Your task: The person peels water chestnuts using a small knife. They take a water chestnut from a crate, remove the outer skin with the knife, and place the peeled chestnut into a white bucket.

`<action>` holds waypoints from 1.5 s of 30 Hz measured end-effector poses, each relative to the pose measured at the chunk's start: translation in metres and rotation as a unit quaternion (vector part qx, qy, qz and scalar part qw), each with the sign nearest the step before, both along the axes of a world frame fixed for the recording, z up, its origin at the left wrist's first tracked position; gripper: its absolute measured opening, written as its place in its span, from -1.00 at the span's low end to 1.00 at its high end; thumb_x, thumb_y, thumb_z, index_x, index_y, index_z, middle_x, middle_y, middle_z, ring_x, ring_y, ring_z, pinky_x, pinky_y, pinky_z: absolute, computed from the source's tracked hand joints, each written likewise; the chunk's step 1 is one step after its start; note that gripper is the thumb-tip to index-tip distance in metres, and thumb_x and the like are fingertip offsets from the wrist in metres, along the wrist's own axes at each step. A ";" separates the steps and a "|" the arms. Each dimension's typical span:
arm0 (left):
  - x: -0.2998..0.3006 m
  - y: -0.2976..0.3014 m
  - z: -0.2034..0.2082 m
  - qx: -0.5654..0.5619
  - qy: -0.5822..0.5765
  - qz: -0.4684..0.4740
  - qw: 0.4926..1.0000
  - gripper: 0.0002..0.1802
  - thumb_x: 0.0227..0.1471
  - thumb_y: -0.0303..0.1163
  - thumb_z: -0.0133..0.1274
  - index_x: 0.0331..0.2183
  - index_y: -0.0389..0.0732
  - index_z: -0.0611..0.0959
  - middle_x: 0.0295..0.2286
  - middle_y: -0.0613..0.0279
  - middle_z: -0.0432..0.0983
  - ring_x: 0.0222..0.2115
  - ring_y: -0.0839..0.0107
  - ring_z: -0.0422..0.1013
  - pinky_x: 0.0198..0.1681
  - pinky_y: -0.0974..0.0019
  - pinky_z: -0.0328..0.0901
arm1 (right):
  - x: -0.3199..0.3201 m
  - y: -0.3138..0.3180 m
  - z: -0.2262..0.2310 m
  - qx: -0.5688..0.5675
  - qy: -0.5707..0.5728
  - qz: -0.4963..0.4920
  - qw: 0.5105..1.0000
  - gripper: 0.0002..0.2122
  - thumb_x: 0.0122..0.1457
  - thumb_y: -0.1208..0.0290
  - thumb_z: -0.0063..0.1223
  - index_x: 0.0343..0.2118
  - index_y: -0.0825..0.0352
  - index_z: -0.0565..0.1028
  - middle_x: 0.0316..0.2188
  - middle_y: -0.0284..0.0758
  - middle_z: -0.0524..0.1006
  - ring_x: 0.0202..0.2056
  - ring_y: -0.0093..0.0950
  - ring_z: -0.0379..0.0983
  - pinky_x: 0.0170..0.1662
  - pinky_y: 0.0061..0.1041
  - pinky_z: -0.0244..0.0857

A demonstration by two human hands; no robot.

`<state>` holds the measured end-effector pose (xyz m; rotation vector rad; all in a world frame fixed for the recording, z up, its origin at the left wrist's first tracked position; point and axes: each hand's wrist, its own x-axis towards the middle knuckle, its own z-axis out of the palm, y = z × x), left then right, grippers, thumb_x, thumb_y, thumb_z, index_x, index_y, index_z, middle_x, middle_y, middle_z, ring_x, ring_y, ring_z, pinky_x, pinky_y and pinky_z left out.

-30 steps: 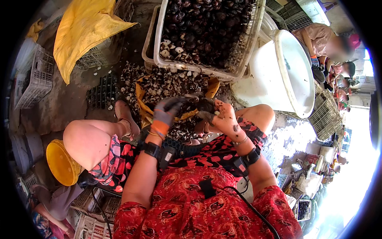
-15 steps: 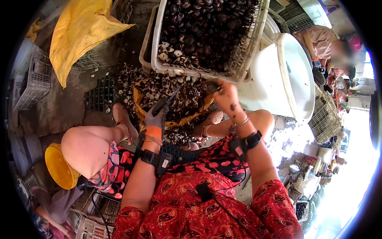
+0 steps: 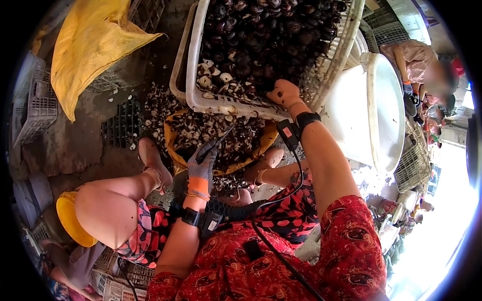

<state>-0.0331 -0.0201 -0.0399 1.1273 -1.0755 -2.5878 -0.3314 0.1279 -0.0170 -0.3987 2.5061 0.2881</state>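
My left hand, in a grey and orange glove, is closed round the dark handle of a small knife, its thin blade pointing up and to the right. Below the blade lies an open yellow sack heaped with dark peel and whitish scraps. My bare right hand reaches over the near rim of a white plastic crate, its fingers curled in at the pile of dark, glossy round things resembling water chestnuts. Its fingertips and whatever they hold are hidden. Whitish pieces lie in the crate's near left corner.
A large white tub stands right of the crate. At the left are a yellow cloth or sack, grey crates and a yellow bucket by my knee. Another person sits at the far right.
My right hand has moved up and forward from above the sack, where it held something dark and small, into the crate. The left hand with the knife has shifted slightly down and right.
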 end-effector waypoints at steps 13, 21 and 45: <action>-0.002 0.003 0.009 -0.002 0.000 0.001 1.000 -0.75 0.01 -0.52 0.04 -0.20 -0.34 0.55 -0.34 0.31 0.50 -0.37 0.59 0.36 -0.27 0.54 0.27 | 0.004 0.041 0.002 -0.266 -0.063 -0.289 0.917 -0.72 0.01 0.40 -0.04 -0.20 0.36 0.41 -0.31 -0.25 0.45 -0.64 -0.46 0.24 -0.51 -0.43 0.27; -0.002 0.004 0.000 0.003 -0.008 -0.046 0.999 -0.73 0.01 -0.56 0.02 -0.18 -0.34 0.55 -0.33 0.31 0.50 -0.36 0.59 0.36 -0.26 0.54 0.28 | 0.013 0.051 0.050 -0.373 -0.113 -0.197 0.899 -0.69 -0.06 0.41 -0.01 -0.23 0.45 0.40 -0.38 -0.24 0.47 -0.49 -0.45 0.37 -0.45 -0.41 0.31; -0.002 0.006 0.003 -0.051 -0.040 -0.101 0.993 -0.72 0.01 -0.55 0.02 -0.16 -0.32 0.53 -0.31 0.29 0.49 -0.34 0.56 0.38 -0.32 0.54 0.31 | 0.005 0.010 -0.004 -0.163 -0.019 -0.063 0.984 -0.75 0.01 0.35 -0.01 -0.54 0.46 0.28 -0.61 -0.15 0.32 -0.57 -0.37 0.20 -0.45 -0.35 0.19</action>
